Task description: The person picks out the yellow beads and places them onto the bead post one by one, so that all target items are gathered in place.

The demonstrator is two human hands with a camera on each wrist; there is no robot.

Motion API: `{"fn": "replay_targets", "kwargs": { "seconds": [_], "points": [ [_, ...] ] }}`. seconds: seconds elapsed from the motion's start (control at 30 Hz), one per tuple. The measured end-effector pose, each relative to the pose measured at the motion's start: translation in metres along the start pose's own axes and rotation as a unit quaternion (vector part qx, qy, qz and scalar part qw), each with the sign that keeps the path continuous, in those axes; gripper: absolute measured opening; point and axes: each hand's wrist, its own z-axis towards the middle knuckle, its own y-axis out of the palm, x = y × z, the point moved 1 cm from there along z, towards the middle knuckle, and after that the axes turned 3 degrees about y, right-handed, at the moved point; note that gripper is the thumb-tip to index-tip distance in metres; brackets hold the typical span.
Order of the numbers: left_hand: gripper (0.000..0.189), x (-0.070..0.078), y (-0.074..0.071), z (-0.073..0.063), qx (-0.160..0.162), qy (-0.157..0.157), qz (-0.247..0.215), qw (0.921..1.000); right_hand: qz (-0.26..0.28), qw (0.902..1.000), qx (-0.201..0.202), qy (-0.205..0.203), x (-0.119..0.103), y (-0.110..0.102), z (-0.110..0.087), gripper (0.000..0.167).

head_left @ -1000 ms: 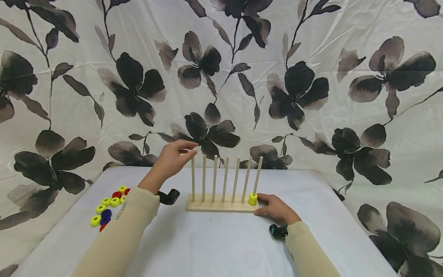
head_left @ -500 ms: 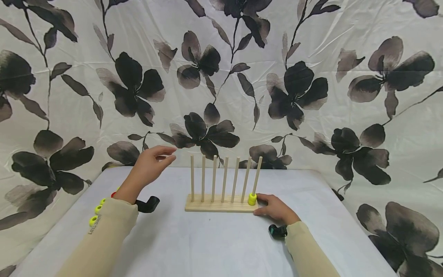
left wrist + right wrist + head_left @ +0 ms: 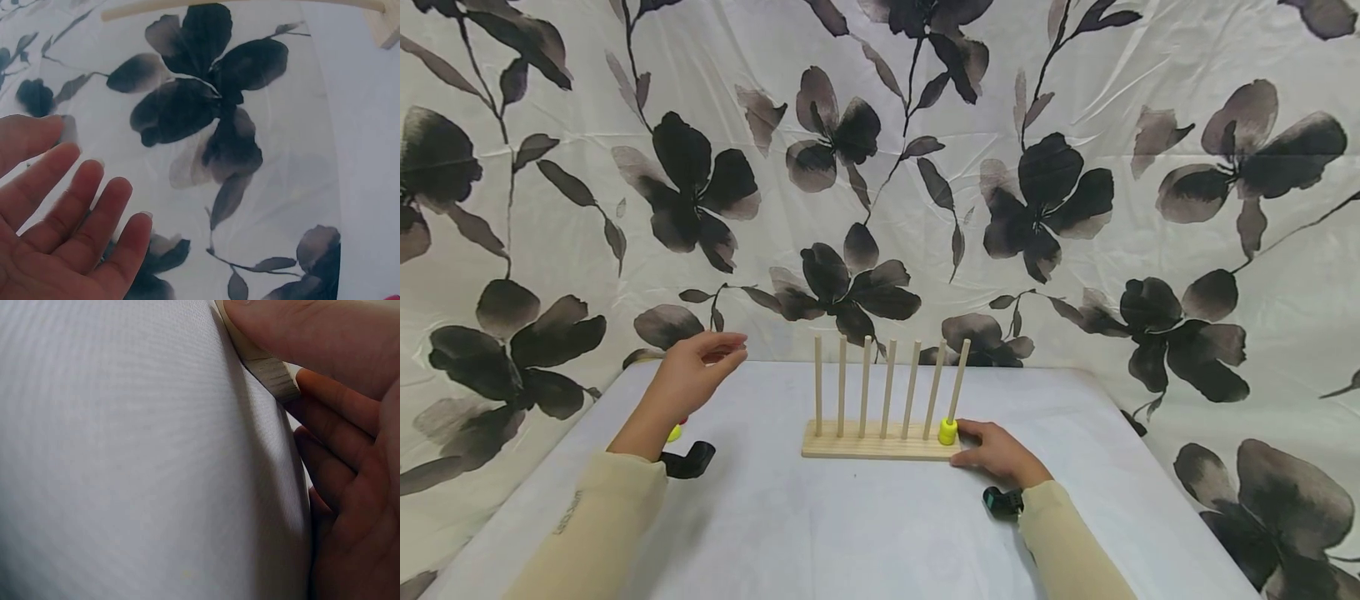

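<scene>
A wooden rack point(image 3: 880, 450) with a row of upright pegs point(image 3: 890, 390) stands on the table. Low on its rightmost peg sit yellow rings point(image 3: 948, 432). At that same end my right hand point(image 3: 1000, 452) grips the base, thumb in front and fingers behind; the right wrist view shows the base's corner point(image 3: 273, 375) between them. My left hand point(image 3: 688, 379) is in the air left of the rack, holding nothing, its fingers loosely extended in the left wrist view. Under the left forearm a yellow ring point(image 3: 674, 433) and a bit of red show; other loose rings are hidden by the arm.
The white-covered table point(image 3: 850, 533) ends at the back against a floral cloth point(image 3: 925, 208). Black wrist cameras sit below the left hand point(image 3: 688, 379) and beside the right wrist.
My left hand has moved left and slightly down, away from the top of the leftmost peg toward the loose rings, which its arm now mostly covers. The right hand and rack stay put.
</scene>
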Motion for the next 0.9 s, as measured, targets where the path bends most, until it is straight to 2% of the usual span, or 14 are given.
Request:
{"fn": "replay_targets", "kwargs": {
  "seconds": [0.13, 0.4, 0.6, 0.9],
  "points": [
    [0.048, -0.009, -0.004, -0.007, 0.010, 0.000, 0.007, 0.9999, 0.004, 1.0000, 0.001, 0.001, 0.000, 0.000, 0.000, 0.080],
    [0.060, -0.026, -0.009, -0.019, 0.007, -0.045, 0.029, 0.9985, 0.002, 1.0000, 0.000, 0.008, 0.000, 0.000, -0.002, 0.080],
    [0.059, -0.041, -0.014, -0.028, 0.008, -0.057, 0.048, 0.9972, 0.009, 0.9999, -0.003, 0.009, -0.001, -0.001, -0.002, 0.080],
    [0.062, -0.064, -0.020, -0.044, -0.004, -0.084, 0.052, 0.9951, 0.009, 0.9999, 0.001, 0.012, -0.002, -0.001, -0.003, 0.079]
  ]
}}
